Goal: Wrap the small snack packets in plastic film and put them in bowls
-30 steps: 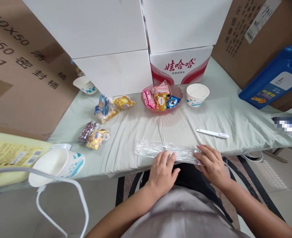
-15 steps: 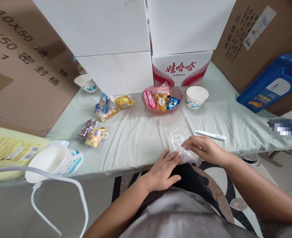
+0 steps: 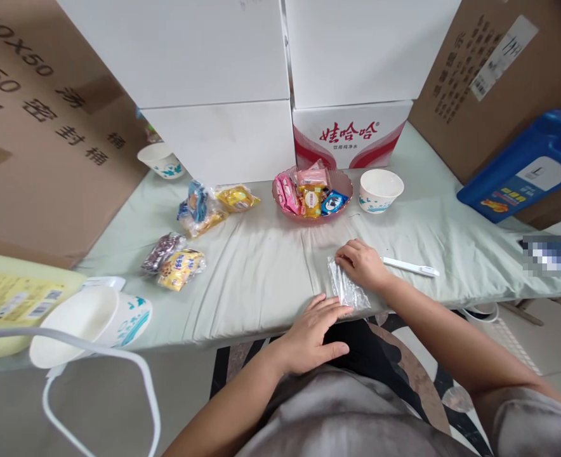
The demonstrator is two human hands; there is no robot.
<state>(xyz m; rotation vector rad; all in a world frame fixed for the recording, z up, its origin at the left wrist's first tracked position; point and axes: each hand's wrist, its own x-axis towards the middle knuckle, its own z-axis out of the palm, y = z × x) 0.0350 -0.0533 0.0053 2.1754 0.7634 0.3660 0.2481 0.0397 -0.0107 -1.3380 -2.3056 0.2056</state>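
Lying near the front edge of the cloth-covered surface (image 3: pixel 261 273), the clear plastic film (image 3: pixel 350 292) is placed at one o'clock from the left hand (image 3: pixel 316 333) and at about seven o'clock from the right hand (image 3: pixel 362 263). Its long axis is set roughly from eleven o'clock to five, so that its far end is overlapped by the right hand, the nearer of the two, while its near end is left just beside the left hand's index finger. The right hand's fingers are curled down on the film; whether it is pinched or merely pressed cannot be told. The left hand is laid palm down, fingers stretched and slightly parted, with nothing gripped; whether the film is touched by it cannot be made out for certain. From the film, a slim white tool (image 3: pixel 414 267) is found between two and three o'clock, a paper cup (image 3: pixel 380 192) at one, a pink bowl (image 3: pixel 304 220) of wrapped snacks (image 3: pixel 312 200) at eleven, and loose wrapped packets (image 3: pixel 180 268) at nine.
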